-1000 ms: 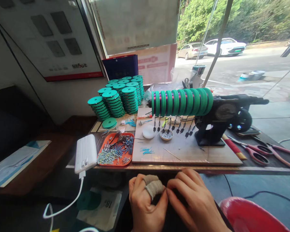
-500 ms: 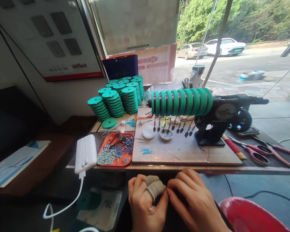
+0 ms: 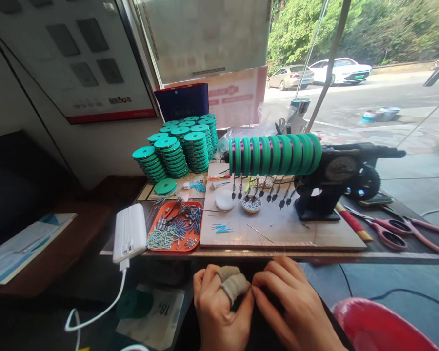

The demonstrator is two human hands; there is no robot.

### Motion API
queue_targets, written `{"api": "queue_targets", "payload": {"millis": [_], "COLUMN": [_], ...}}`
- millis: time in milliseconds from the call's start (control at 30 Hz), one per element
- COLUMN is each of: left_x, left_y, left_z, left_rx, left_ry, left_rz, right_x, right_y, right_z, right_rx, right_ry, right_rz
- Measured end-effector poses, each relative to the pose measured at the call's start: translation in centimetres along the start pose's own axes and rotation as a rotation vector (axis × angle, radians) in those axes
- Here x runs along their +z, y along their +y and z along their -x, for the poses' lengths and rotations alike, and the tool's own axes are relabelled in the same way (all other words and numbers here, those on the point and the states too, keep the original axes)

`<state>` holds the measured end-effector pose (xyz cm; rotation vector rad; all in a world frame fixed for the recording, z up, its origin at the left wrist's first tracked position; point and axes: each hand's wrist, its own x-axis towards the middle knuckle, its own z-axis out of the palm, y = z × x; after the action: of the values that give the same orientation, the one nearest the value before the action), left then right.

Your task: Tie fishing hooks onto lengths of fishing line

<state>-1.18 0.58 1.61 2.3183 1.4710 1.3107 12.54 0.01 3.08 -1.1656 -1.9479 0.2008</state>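
Note:
Below the table's front edge, my left hand (image 3: 221, 304) and my right hand (image 3: 290, 297) meet with fingertips pinched together. Beige cloth sleeves (image 3: 233, 285) wrap two fingers of the left hand. Whatever the fingertips pinch is too small to make out. Above them on the table lies a pale board (image 3: 241, 234). Over it, a row of green spools (image 3: 274, 154) sits on a black winding device (image 3: 340, 168), with several dark swivels and weights hanging beneath. A small bowl of beads (image 3: 251, 204) and a thin needle-like rod (image 3: 259, 233) rest on the board.
An orange tray (image 3: 199, 229) of small tubes lies left of the board, near a white power bank (image 3: 129, 231) with a cable. Stacked green spools (image 3: 173, 156) stand behind. Scissors (image 3: 389, 234) and pliers (image 3: 424, 229) lie right. A red basin (image 3: 380, 326) is low at right.
Almost nothing differs. Both hands stay pinched together in the same place, and the view has shifted very slightly.

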Motion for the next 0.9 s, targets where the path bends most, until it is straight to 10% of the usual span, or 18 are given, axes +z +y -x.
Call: {"api": "queue_targets", "payload": {"millis": [900], "left_x": [-0.09], "left_y": [-0.03], "left_z": [-0.16], "left_rx": [0.010], "left_ry": [-0.015], "left_rz": [-0.106], "right_x": [0.52], "right_y": [0.35], "right_z": [0.30], "right_rx": [-0.029], "right_ry": [-0.009], "right_rz": [0.192]}}
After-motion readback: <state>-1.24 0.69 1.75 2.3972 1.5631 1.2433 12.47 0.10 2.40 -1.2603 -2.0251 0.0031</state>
